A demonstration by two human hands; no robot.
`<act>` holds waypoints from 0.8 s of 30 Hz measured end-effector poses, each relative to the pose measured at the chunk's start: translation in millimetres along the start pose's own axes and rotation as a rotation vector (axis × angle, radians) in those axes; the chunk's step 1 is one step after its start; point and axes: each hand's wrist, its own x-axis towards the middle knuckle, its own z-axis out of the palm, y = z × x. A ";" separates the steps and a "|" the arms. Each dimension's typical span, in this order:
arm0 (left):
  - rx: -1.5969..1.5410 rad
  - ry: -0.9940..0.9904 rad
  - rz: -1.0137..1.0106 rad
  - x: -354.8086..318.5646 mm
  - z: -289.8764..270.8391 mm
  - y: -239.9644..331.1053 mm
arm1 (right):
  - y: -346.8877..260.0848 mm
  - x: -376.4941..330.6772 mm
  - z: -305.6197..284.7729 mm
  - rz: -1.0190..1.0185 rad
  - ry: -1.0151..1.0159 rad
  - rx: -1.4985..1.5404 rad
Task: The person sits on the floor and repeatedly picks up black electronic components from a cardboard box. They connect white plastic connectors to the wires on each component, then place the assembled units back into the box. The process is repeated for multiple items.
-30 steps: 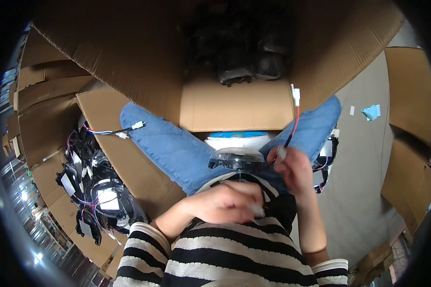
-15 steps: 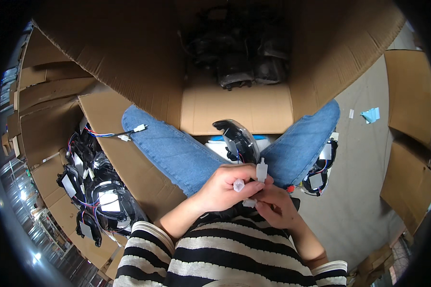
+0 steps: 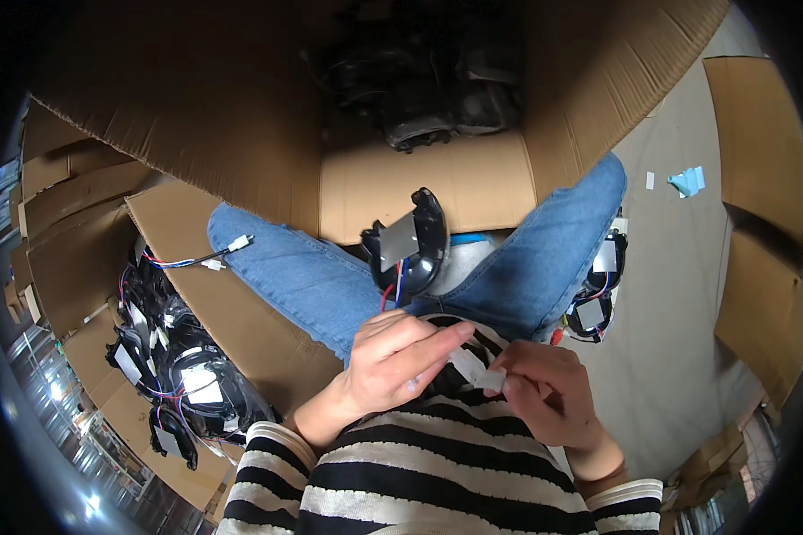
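Observation:
My left hand [image 3: 391, 364] is closed, its thumb and fingers on one end of a white plastic connector [image 3: 469, 367]. The fingers of my right hand [image 3: 555, 392] pinch the connector's other end, in front of my striped top. A second small whitish piece [image 3: 412, 385] peeks out under my left fingers, mostly hidden. Above my left hand hangs or rests a black lamp unit [image 3: 430, 254] with a grey label on its back; what supports it cannot be seen. Its red, white and blue wires [image 3: 401, 283] run down to my left hand.
A large open carton [image 3: 428, 183] stands before me, with several dark bagged units [image 3: 419, 116] deep inside. More wired lamp units [image 3: 201, 388] lie to my left by a cardboard flap, others [image 3: 595, 312] beside my right knee. Blue scrap [image 3: 687, 182] lies on the floor.
My hands have moved apart a little, with the white connector now stretching between them. The lamp unit has turned, showing its labelled back, and sits further left. The view has shifted slightly.

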 end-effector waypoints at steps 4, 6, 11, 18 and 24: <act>0.134 0.078 0.113 -2.9 -0.4 -6.6 | 7.3 -4.6 5.4 0.065 0.114 -0.026; 0.192 0.032 0.144 -4.9 -2.7 -5.8 | 12.6 -4.7 9.4 0.035 0.182 -0.070; 0.175 0.066 0.064 -3.7 1.0 -7.5 | 16.5 5.8 13.0 -0.037 0.164 -0.178; 0.117 0.403 -0.314 -33.6 -64.5 39.5 | 17.5 -13.7 -10.5 0.004 0.293 0.289; 0.784 1.208 -0.162 -108.7 -220.1 129.8 | 31.8 -13.0 -32.4 0.036 0.219 0.134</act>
